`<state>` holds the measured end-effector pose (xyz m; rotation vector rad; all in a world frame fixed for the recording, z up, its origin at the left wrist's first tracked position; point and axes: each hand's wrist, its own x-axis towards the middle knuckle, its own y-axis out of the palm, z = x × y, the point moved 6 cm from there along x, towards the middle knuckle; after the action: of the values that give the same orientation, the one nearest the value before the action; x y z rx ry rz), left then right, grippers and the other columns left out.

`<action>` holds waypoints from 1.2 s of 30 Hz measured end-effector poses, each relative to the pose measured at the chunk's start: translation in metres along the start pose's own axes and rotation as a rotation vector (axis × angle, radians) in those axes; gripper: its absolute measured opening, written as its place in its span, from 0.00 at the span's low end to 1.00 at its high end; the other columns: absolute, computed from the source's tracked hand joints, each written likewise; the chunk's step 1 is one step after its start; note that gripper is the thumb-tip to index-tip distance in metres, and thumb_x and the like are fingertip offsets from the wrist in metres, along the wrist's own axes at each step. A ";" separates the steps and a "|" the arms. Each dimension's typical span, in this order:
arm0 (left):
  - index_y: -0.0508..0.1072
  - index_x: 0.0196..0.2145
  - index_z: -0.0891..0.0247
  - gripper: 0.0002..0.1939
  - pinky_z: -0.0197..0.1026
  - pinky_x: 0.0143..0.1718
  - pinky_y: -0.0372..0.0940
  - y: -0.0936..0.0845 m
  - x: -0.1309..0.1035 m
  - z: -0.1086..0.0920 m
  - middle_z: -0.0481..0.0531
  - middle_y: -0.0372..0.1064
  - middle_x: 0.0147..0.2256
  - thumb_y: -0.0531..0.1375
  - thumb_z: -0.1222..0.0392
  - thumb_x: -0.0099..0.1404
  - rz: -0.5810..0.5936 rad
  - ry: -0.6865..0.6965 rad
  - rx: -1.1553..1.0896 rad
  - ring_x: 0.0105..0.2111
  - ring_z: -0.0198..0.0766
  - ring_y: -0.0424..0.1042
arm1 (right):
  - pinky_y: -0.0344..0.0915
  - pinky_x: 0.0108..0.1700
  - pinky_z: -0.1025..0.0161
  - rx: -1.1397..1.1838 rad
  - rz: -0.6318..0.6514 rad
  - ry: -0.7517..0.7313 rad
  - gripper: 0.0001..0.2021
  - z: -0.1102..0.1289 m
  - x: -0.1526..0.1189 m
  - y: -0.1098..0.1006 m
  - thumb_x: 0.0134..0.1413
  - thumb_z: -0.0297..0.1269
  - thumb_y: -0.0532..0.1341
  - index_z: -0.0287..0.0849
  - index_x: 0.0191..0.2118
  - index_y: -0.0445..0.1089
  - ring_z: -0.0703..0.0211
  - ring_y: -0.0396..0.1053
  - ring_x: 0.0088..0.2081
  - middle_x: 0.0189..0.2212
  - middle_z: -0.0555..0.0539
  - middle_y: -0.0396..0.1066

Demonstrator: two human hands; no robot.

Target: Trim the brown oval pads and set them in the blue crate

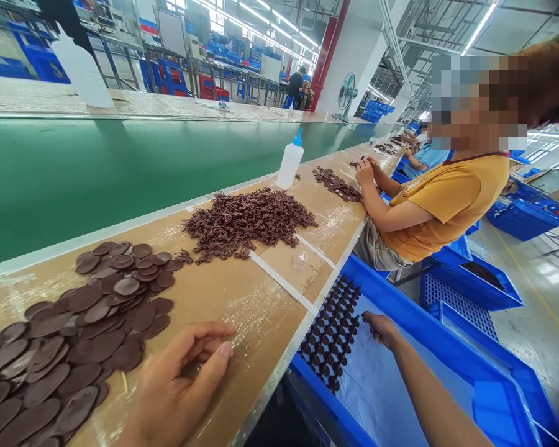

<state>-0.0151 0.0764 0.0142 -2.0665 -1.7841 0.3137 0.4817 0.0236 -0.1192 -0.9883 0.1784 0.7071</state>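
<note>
My left hand rests over the brown tabletop with fingers loosely bent and the thumb apart, holding nothing. Beside it spreads a heap of flat brown oval discs. Farther along lies a pile of small brown looped pieces. My right hand is inside a blue bin, fingers curled together; whatever they may hold is too dark and small to make out. Close to its fingertips, rows of dark brown assembled pieces stand on a pale sheet lining the bin.
A white squeeze bottle with a blue tip stands behind the looped pile. A small clear dish sits near the table edge. A green conveyor belt runs alongside. At right, a co-worker in a yellow shirt handles dark pieces.
</note>
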 end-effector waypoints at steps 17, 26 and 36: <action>0.72 0.49 0.65 0.14 0.52 0.45 0.60 -0.019 0.018 -0.007 0.62 0.70 0.49 0.52 0.66 0.69 -0.201 0.256 0.872 0.45 0.53 0.67 | 0.63 0.56 0.52 -0.502 0.046 -1.127 0.08 0.340 -0.227 0.080 0.60 0.39 0.62 0.42 0.39 0.76 0.53 0.71 0.50 0.44 0.45 0.76; 0.75 0.43 0.66 0.14 0.51 0.47 0.61 -0.040 0.032 0.004 0.62 0.70 0.44 0.54 0.72 0.62 -0.157 0.028 0.939 0.44 0.52 0.68 | 0.72 0.45 0.51 -1.002 0.061 -0.947 0.12 0.346 -0.199 0.146 0.63 0.40 0.62 0.39 0.47 0.71 0.54 0.73 0.43 0.45 0.44 0.73; 0.77 0.38 0.64 0.10 0.54 0.46 0.58 -0.044 0.032 0.000 0.59 0.73 0.40 0.57 0.69 0.63 -0.188 0.024 0.908 0.42 0.52 0.69 | 0.71 0.47 0.50 -0.831 0.152 -1.073 0.10 0.338 -0.212 0.156 0.62 0.39 0.63 0.39 0.46 0.72 0.53 0.73 0.44 0.45 0.45 0.73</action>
<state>-0.0497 0.1131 0.0355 -1.2432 -1.4055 0.8478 0.1646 0.2544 0.0531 -1.2303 -1.0647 1.4105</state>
